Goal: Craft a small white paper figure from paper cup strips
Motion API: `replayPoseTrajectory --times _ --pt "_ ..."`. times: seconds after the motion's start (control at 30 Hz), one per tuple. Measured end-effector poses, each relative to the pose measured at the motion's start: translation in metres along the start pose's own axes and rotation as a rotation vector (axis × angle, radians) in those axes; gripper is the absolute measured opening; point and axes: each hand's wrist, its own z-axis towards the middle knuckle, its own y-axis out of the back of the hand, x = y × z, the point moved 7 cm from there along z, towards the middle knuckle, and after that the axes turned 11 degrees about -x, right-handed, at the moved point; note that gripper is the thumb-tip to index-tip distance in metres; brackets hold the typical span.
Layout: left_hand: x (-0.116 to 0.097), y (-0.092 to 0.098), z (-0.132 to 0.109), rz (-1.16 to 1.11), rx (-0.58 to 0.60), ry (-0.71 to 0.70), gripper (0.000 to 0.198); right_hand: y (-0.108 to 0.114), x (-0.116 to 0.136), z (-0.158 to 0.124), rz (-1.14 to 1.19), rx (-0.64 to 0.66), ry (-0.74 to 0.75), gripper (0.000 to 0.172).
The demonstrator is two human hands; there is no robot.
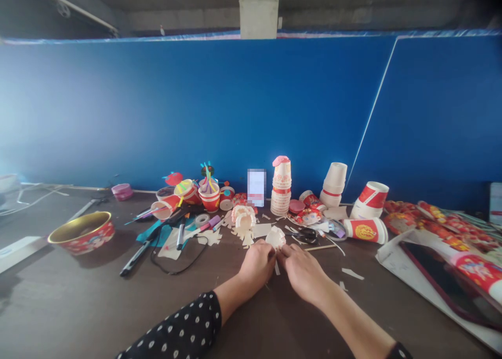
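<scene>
Head view: we saw our left hand [257, 265] and right hand [303, 269] meeting, fingers pressed together and pinching the lower edge of a cut white paper cup [275, 238]. Its ruffled dome pointed up and away; its long axis was unclear. It sat in front of a stack of paper cups [281, 189]. Left of that stack, a red-and-white cup [209, 199] held coloured paper strips.

We wear a black sleeve [180, 327] with white dots; our cut cup [275, 238] is white, the bowl [81, 233] red with gold inside, the wall [196, 113] deep blue.
</scene>
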Motion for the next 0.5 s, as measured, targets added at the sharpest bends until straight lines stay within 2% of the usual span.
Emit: replayPoseTrajectory --times 0.27,0.5 --pt "0.0014 -0.0033 0.0024 -0.004 0.015 -0.015 0.02 -0.0027 -0.0006 0.001 -0.015 -0.013 0.017 0.039" --pt "-0.0011 -0.0064 0.0058 0.059 0.033 -0.055 0.022 0.0054 -0.0002 -0.0014 0.058 -0.016 0.029 0.042"
